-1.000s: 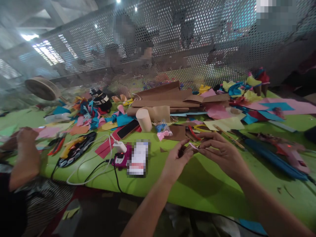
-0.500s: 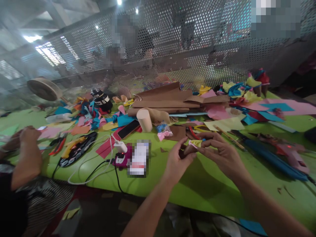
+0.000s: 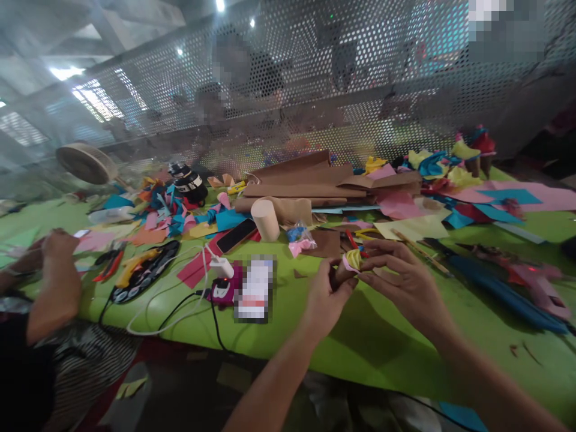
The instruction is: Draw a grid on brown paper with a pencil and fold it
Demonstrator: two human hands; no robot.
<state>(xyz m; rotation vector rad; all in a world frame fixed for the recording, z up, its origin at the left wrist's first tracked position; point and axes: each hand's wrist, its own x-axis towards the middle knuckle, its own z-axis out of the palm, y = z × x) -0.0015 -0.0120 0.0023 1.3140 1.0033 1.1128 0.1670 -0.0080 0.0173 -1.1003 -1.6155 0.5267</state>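
Note:
Between my hands is a small paper ice cream cone (image 3: 352,262), with a brown cone, a pink rim and a yellow swirled top. It is tilted, its top toward the right. My left hand (image 3: 327,292) is closed around the brown cone part, which its fingers partly hide. The fingertips of my right hand (image 3: 398,277) press at the right side of the top and rim, the other fingers bent above. Just beyond lie red-handled pliers (image 3: 351,239) and a clear bag (image 3: 302,238) with pink and blue pieces.
A phone (image 3: 254,290) and a purple power socket (image 3: 224,289) with cables lie left. Beyond them stands a beige cylinder (image 3: 265,221). Glue guns (image 3: 535,282) and a blue tool (image 3: 504,291) lie right. Coloured paper covers the back. At far left is another person's arm (image 3: 56,285).
The paper ice cream cone has turned, so more of its yellow swirl faces me and its blue tip no longer shows. My right fingers have shifted slightly around the top.

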